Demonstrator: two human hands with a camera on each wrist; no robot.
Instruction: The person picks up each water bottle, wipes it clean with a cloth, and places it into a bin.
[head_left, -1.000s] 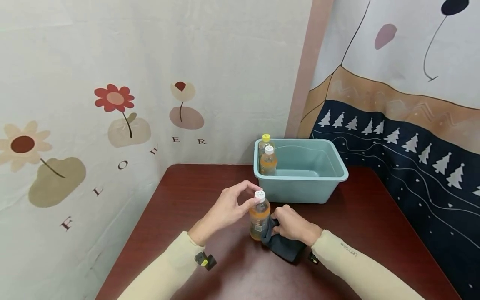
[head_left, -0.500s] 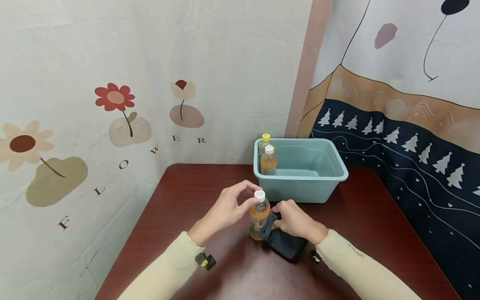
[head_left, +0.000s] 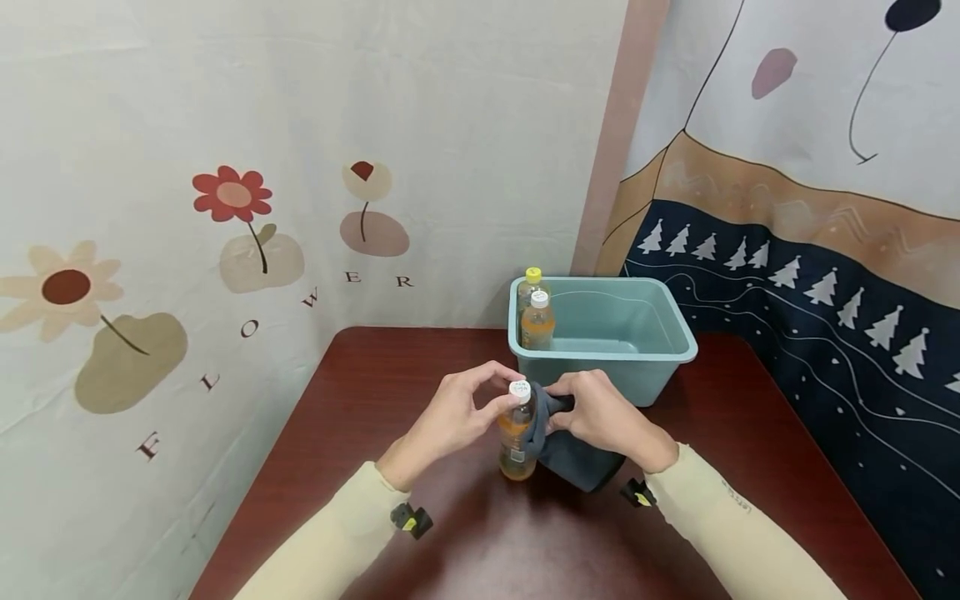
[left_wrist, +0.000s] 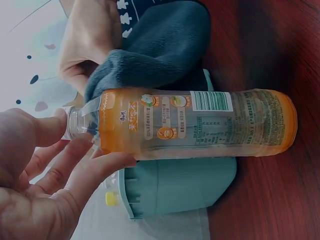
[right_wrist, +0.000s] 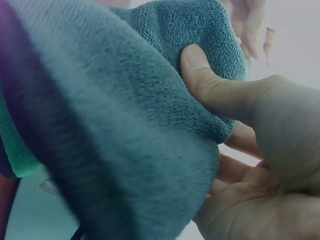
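Note:
A clear drink bottle [head_left: 516, 450] with an orange label and white cap stands upright on the table. My left hand [head_left: 459, 410] pinches it at the cap and neck; in the left wrist view the thumb lies by the cap of the bottle [left_wrist: 195, 124]. My right hand [head_left: 603, 417] grips a dark grey-blue cloth [head_left: 573, 458] and holds it against the bottle's right side, near the upper part. The plush cloth [right_wrist: 125, 110] fills much of the right wrist view, with the thumb pressed on it. Some right-hand fingers are hidden behind the cloth.
Behind the hands stands a light blue plastic tub [head_left: 600, 357]. Inside its left end are a yellow-capped bottle [head_left: 532, 287] and a white-capped bottle [head_left: 537, 325]. The dark red table [head_left: 390, 358] meets a printed cloth wall at the back.
My right hand has moved up along the bottle with the cloth, from its middle to near its neck. The left hand and the bottle have stayed in place.

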